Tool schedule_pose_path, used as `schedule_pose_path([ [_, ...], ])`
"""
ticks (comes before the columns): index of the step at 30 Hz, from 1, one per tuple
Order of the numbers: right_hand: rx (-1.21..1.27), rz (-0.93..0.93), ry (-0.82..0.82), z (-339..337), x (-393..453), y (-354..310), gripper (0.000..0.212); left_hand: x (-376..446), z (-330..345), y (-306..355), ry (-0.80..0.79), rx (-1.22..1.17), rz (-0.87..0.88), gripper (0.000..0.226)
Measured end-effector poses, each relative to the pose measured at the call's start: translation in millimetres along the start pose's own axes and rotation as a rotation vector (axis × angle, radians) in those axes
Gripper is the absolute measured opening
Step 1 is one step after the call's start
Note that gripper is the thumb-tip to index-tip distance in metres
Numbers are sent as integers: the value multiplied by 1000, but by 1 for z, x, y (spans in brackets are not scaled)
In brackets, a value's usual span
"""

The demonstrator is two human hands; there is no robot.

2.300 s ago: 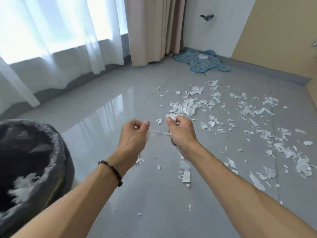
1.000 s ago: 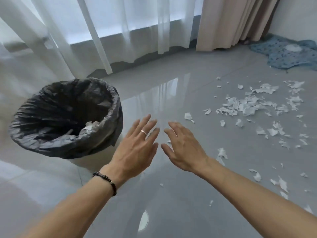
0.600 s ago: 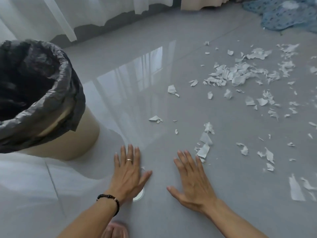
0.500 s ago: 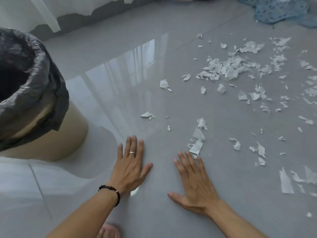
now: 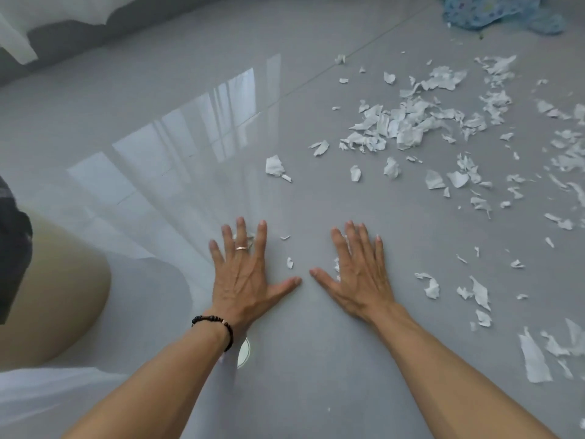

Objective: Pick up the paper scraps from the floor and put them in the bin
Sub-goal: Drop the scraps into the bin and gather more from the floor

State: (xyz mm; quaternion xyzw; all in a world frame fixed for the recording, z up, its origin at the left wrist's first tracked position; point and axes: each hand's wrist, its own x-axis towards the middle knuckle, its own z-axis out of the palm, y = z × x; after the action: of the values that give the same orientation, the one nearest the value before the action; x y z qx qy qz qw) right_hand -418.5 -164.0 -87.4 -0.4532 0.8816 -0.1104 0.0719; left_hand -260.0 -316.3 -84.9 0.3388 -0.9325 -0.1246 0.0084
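Both hands have slid forward along the floor [image 5: 285, 90] since a moment ago, and now they lie over scraps that were in front of them then. The left hand [image 5: 243, 274] is flat and spread wide, pressing on the floor, and a bit of white paper peeks out between its fingers. The right hand [image 5: 357, 274] is flat and wide open too, with small white bits showing at its edge near the thumb. Neither hand has hold of anything; they only press down. Two tiny scraps [image 5: 289, 263] lie between the hands. Most of the scraps sit past the right hand, with a big pile [image 5: 405, 128] far ahead of it and more strewn out to its right side. The bin [image 5: 19, 267], with its black bag, is close by on the left of the left hand, half out of view. The scraps look very light, thin and soft. They would tear or blow away easily, and flat ones may stick to the shiny floor. I think the best way is to sweep them into a heap with flat palms, then scoop the heap between both hands. Single flat bits could be lifted by a curled edge with fingertips.
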Motion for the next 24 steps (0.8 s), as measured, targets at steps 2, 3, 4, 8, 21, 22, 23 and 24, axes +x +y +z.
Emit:
schedule_pose_path([
  [2, -10, -83, 89, 0, 10, -3, 64, 17, 1, 5, -18, 0, 137, 100],
  [3, -30, -110, 164, 0, 14, -4, 54, 24, 3, 9, 10, -24, 228, 88],
  [4, -52, -120, 237, 0, 16, -4, 43, 31, 5, 14, 67, -50, 303, 73],
  [8, -64, -112, 340, -4, 20, -2, 28, 51, 7, 23, 299, -90, 312, 27],
  [21, 529, 259, 152, -47, 9, -17, 28, 32, -34, 34, 201, -326, 180, 38],
  [22, 570, 281, 179, -58, 12, -22, 30, 29, -44, 35, 223, -399, 139, 39],
  [23, 616, 295, 201, -69, 17, -29, 31, 26, -55, 36, 241, -474, 97, 41],
  [24, 672, 301, 215, -81, 23, -38, 32, 24, -70, 38, 255, -550, 44, 42],
])
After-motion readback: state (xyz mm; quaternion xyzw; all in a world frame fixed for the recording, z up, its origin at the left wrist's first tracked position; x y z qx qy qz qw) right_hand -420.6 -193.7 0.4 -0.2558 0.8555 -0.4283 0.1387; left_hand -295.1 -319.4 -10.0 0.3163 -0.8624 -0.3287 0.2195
